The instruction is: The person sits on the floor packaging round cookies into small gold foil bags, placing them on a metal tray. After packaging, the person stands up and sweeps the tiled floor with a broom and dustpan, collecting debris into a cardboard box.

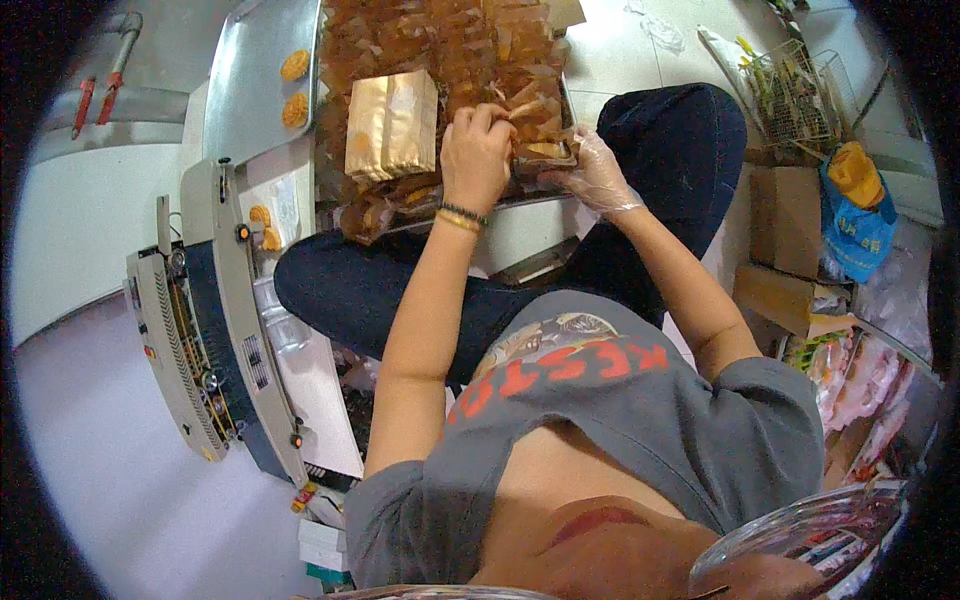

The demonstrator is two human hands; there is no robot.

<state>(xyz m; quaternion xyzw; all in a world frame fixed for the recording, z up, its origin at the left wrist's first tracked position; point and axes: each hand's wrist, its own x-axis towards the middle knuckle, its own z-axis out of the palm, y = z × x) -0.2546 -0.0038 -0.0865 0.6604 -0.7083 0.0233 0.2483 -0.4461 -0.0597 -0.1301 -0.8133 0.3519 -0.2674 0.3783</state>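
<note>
My left hand (477, 154), bare with a dark bead bracelet and a gold-coloured bangle, is bent over brown-gold film packets (465, 45) crowded on a tray. Its fingertips meet a crumpled piece of film; their grip is hidden. In a clear plastic glove, my right hand (600, 176) holds the edge of one small film packet (551, 152) at the tray's near right corner. Something pale and dark shows inside that packet, too small to name. Left of my left hand, a thick stack of gold foil bags (391, 126) rests on top of the packets.
A metal baking tray (251, 82) at upper left carries two round patterned pastries (295, 110). More pastries (262, 227) lie below it, beside a continuous band sealer (232, 315). Cardboard boxes (784, 221), a blue bag (859, 232) and a wire basket (799, 94) stand at right.
</note>
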